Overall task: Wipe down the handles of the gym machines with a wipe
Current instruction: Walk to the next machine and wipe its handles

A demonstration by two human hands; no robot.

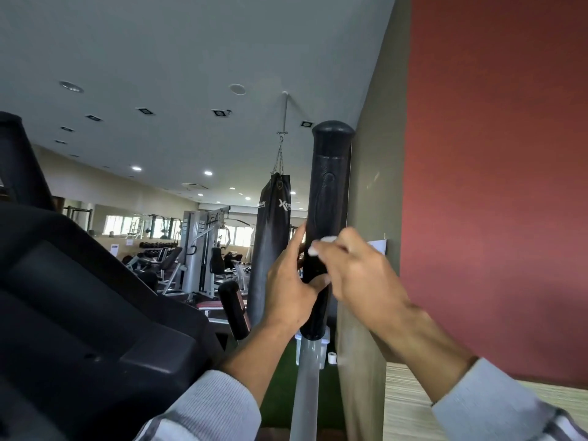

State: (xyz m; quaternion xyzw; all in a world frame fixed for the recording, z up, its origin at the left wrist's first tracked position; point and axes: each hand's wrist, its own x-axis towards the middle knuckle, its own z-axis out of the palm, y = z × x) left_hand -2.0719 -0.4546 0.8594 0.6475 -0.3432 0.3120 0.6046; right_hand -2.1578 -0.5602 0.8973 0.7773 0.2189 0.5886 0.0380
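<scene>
A tall black rubber handle [327, 186] stands upright on a grey metal pole [307, 377], just right of centre. My left hand [291, 281] grips the handle's lower part from the left, thumb across the front. My right hand [359, 268] comes in from the right and pinches a small white wipe [322, 245] against the handle at mid height. A second, shorter black handle [234, 308] sticks up lower down to the left.
The black console [79, 297] of the machine fills the lower left. A black punching bag [270, 249] hangs behind the handle. A red wall [496, 186] and an olive pillar [369, 218] stand close on the right. Weight machines [203, 249] fill the far room.
</scene>
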